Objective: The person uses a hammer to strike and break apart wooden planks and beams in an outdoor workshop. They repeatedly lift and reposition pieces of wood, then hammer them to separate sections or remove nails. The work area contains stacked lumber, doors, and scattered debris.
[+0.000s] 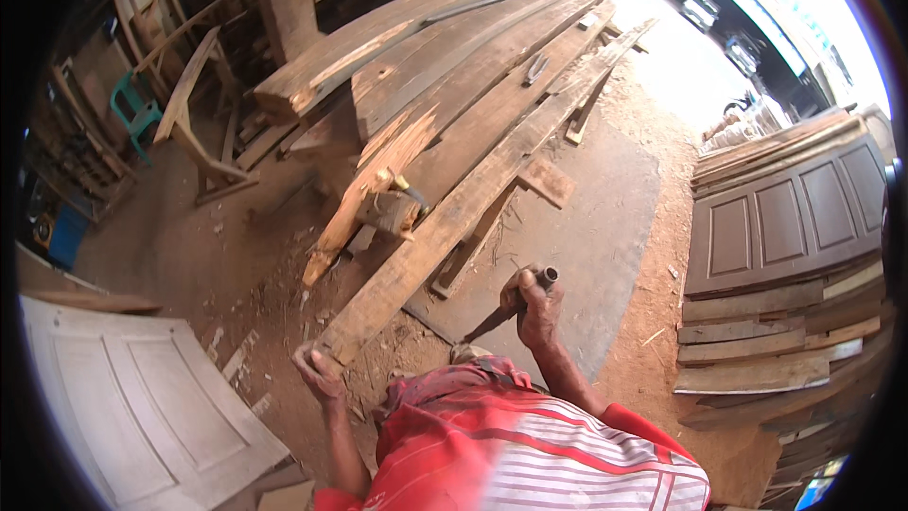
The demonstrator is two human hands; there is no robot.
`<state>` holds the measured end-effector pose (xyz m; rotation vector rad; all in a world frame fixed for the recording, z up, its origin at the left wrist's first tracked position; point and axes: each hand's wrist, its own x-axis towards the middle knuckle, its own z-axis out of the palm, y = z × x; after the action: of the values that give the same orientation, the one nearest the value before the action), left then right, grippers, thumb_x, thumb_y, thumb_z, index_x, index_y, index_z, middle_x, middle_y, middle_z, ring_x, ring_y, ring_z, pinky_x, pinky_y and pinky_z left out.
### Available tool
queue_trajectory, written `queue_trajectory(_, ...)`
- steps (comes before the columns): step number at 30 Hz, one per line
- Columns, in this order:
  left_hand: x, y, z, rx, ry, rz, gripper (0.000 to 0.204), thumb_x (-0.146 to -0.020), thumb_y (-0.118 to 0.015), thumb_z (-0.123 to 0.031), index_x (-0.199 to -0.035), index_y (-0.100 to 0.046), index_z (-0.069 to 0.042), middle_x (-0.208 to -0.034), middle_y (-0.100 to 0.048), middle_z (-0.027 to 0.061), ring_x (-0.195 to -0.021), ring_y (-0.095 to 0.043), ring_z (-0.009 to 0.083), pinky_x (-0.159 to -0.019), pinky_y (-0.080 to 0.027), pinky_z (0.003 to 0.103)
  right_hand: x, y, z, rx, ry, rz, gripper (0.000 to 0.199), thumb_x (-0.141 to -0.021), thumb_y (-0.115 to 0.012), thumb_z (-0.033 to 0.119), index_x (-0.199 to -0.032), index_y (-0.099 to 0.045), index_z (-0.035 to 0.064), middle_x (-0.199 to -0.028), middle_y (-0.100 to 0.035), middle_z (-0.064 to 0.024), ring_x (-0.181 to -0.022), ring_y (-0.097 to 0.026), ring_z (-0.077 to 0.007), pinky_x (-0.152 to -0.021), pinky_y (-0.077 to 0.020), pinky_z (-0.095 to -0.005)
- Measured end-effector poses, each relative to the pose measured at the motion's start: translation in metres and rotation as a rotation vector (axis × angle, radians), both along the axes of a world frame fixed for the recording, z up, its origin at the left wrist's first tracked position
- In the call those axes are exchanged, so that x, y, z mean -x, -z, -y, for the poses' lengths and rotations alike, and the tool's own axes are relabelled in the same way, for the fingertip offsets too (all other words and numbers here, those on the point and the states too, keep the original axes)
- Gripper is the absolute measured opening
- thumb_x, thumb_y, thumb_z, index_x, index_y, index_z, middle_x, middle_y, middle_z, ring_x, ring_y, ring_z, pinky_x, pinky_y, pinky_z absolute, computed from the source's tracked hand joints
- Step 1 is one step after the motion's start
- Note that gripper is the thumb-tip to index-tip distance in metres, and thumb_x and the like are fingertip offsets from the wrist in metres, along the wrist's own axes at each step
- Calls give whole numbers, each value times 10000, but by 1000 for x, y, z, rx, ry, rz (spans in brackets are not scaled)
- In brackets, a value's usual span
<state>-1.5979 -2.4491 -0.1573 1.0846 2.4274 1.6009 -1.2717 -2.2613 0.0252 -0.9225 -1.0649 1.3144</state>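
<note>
A long wooden plank (454, 218) runs from the lower left toward the far right, propped on short wood pieces. My left hand (320, 374) grips its near end, thumb on top and fingers around the edge. In my right hand (536, 308), closed in front of my body, is a dark bar (487, 324) with a hollow round end sticking out above the fist. Its lower end points down to the left, near my feet. Beside the plank, a tool with a yellowish head and dark handle (407, 187) rests on a wood block (388, 215).
Thick, split timbers (426, 66) lie beyond the plank. A brown panelled door (790, 218) and stacked boards (757, 355) stand at the right. At lower left leans a pale panelled door (142, 397). A green chair (135, 114) is at the far left.
</note>
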Motion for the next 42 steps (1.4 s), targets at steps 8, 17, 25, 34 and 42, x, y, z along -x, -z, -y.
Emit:
queue_trajectory(8, -47, -106, -4, 9, 90, -388, 483, -919, -687, -196, -1321, -509, 3, -1297, -559, 208, -1252, -526, 362, -1063, -417, 494, -18, -10, 16, -56, -118, -177, 332, -981, -660, 322, -930, -582, 3, -726, -544, -79, -674, -557, -195, -634, -479, -359)
queue_trajectory(17, -174, -104, -32, 250, 826, -18, 450, -823, -778, -171, -1216, -587, -60, -1103, -673, 166, -1061, -655, 375, -920, -538, 464, -8, -12, 43, 42, -579, -375, 506, -939, -689, 488, -921, -558, 0, -798, -536, -102, -706, -539, -218, -667, -478, -405)
queue_trajectory(25, -181, -94, 6, 641, 752, 91, 336, -829, -741, -142, -1120, -590, -69, -1023, -686, 172, -1006, -672, 398, -841, -533, 490, -51, -45, 15, -584, -172, 348, 544, -980, -685, 327, -1258, -533, -115, -1154, -632, -221, -1052, -643, -301, -930, -516, -434)
queue_trajectory(34, -163, -113, -7, 650, 887, -205, 394, -869, -700, -163, -1247, -608, -99, -997, -681, 153, -1063, -663, 339, -929, -524, 440, -13, 32, 60, -403, -1252, 1421, 449, -886, -737, 298, -1208, -597, 17, -1003, -715, -221, -912, -698, -439, -799, -557, -499)
queue_trajectory(42, -98, -199, 31, -177, 644, 90, 403, -817, -842, -209, -1130, -622, -80, -1117, -678, 125, -1033, -678, 282, -930, -558, 421, 3, 17, 72, -34, -1121, 1214, 458, -963, -677, 350, -1281, -559, 41, -901, -717, -244, -860, -727, -399, -757, -549, -482)
